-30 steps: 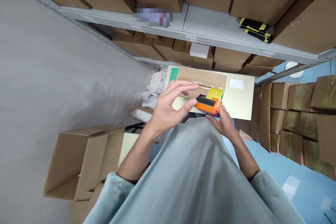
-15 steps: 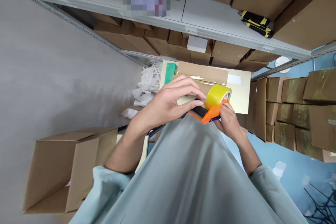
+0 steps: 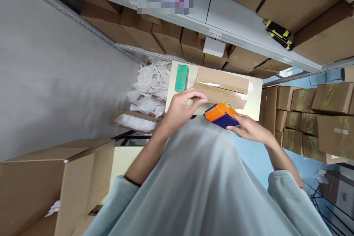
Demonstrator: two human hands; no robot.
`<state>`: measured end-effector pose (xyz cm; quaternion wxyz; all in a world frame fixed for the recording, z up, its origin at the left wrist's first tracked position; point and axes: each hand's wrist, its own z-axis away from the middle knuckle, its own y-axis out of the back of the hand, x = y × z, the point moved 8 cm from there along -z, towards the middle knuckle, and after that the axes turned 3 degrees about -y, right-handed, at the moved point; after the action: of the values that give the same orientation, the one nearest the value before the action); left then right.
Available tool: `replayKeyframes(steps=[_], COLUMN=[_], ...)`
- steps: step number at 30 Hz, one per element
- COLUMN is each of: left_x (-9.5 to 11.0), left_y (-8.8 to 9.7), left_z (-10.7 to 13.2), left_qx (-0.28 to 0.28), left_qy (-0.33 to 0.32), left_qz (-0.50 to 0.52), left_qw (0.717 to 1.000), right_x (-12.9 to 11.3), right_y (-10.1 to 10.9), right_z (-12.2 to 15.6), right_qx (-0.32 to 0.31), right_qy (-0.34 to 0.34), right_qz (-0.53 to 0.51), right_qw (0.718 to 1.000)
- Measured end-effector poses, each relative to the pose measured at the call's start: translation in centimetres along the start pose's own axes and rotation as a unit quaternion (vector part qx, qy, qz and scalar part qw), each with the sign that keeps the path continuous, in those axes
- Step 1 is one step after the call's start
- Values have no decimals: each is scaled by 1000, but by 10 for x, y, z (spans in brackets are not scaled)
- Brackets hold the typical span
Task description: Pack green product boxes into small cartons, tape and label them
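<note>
My right hand [image 3: 247,127] grips an orange and dark blue tape dispenser [image 3: 221,115], now turned so that its orange side and blue base show. Only a sliver of the yellow tape roll [image 3: 227,104] peeks out behind it. Just left of the dispenser, my left hand [image 3: 185,107] has thumb and fingertips drawn together in a pinch; anything between them is too small to make out. Beyond both hands, a flat cardboard box [image 3: 222,85] with clear tape along its seam lies on the pale table [image 3: 171,81].
A green box [image 3: 181,77] stands on the table's left part, beside a heap of white paper shreds [image 3: 153,79]. An open carton [image 3: 74,188] is at lower left. Shelves with cartons run across the back, holding two utility knives [image 3: 278,34]. Stacked cartons [image 3: 300,118] stand at right.
The dispenser has tipped over, hiding most of the yellow roll. My left hand has come away from it to the left, its fingers closing to a pinch. The view has shifted slightly.
</note>
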<state>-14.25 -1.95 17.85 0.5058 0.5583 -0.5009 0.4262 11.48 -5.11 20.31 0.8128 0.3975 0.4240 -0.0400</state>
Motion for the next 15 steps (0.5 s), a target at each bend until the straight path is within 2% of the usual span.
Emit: replayKeyframes(steps=[4, 7, 10, 15], left_x=[-82, -128, -151, -159], left_y=[27, 27, 27, 33], left_z=[-6, -16, -25, -31], left_qx=[97, 117, 142, 150], left_qy=[123, 179, 207, 232], left_qz=[100, 170, 212, 231], left_qw=[983, 962, 945, 933], right_x=[17, 28, 34, 34], right_y=[33, 53, 58, 61], right_z=[-16, -42, -70, -91], right_qx=[-82, -115, -170, -236], right_qy=[-94, -148, -187, -265], right_qz=[-76, -143, -175, -170], right_qw=[989, 972, 952, 919])
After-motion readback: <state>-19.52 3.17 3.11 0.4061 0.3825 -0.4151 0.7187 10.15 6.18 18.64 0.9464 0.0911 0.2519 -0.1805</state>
